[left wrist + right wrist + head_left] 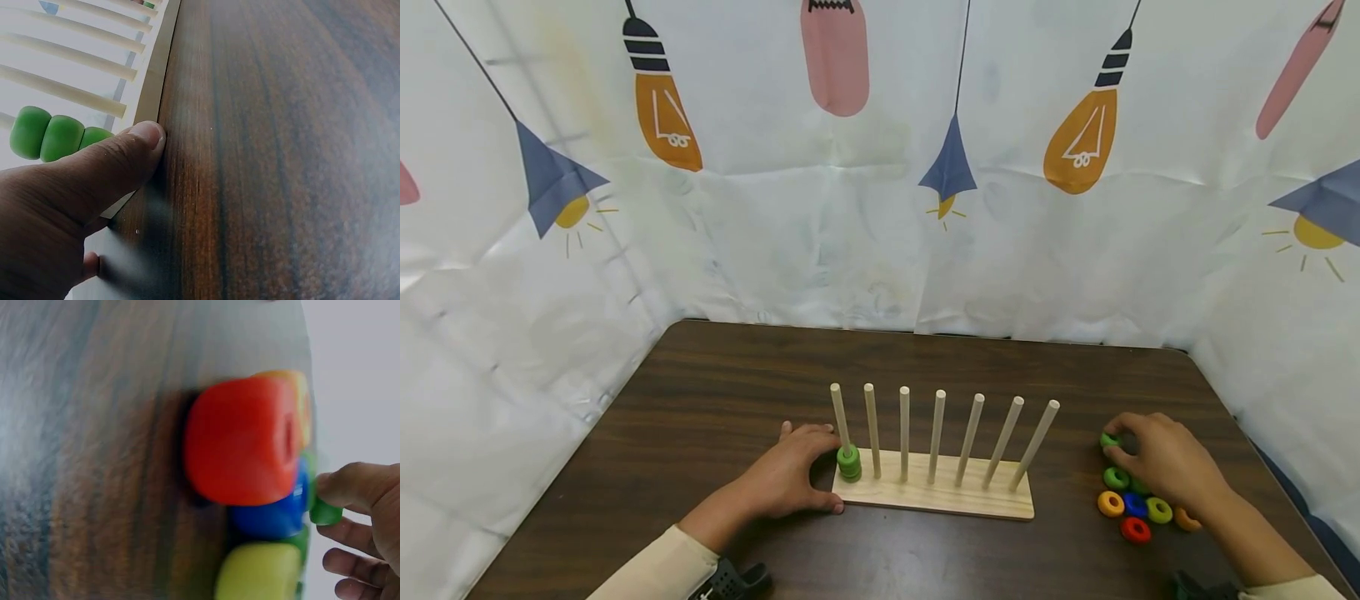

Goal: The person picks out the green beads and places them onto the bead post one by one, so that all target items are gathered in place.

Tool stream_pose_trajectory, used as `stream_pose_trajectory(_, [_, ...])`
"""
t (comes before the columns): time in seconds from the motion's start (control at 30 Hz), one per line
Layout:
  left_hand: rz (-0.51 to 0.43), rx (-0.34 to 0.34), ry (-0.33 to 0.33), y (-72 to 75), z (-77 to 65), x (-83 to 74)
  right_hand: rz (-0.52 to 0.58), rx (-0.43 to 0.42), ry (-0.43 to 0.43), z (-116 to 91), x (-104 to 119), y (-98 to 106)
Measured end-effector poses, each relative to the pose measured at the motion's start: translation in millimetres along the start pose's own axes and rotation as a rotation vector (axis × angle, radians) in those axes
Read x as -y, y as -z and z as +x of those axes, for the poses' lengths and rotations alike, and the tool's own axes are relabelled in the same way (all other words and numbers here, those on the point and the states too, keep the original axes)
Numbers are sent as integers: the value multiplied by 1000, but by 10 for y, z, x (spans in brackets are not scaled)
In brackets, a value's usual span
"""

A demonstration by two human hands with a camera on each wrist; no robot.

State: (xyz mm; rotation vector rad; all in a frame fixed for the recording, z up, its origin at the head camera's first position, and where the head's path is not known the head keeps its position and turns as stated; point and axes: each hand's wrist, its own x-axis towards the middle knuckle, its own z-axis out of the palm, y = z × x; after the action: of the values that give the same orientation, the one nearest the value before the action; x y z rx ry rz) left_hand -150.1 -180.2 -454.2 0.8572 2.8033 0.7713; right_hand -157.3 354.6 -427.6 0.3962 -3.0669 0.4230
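A small green ring (1108,439) is pinched between the thumb and fingers of the person's right hand (1168,465), at the far edge of a cluster of loose rings. Just nearer than that hand's fingertips lies another green ring (1116,472); then an orange ring (1103,503), a blue ring (1135,505) and a yellow-green ring (1160,502) side by side, with a red ring (1136,538) nearest the viewer. A second orange ring (1187,522) shows partly below the right wrist.

Well to the left, the left hand (786,477) grips the end of a wooden peg board (932,494), thumb at its front edge, fingers spread wide toward the back. Seven upright pegs stand on it; the one closest to the left hand carries three stacked green rings (850,467).

Beneath both hands is a dark wood-grain table (760,358). Beyond them hangs white cloth (850,250) printed with lamps and bulbs.
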Motion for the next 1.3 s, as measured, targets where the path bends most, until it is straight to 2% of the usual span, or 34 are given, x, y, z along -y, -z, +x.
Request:
stream_pose_trajectory(0.37, [-2, -1, 11, 12, -8, -6, 12, -124, 79, -24, 314, 334])
stream_pose_trajectory(0.67, [0, -3, 18, -3, -4, -3, -32, -257, 154, -60, 592, 583])
stream_pose_trajectory(0.83, [-2, 0, 22, -5, -8, -3, -29, -275, 178, -67, 698, 726])
stream_pose_trajectory(0.93, [-2, 0, 22, -7, -8, -4, -23, -310, 231, -53, 735, 794])
stream_pose_trajectory(1.1, [-4, -1, 19, -9, -5, -7, -29, -413, 353, -34, 787, 878])
stream_pose_trajectory(1.3, [-4, 2, 16, -10, 0, -10, -31, -442, 378, -58, 873, 979])
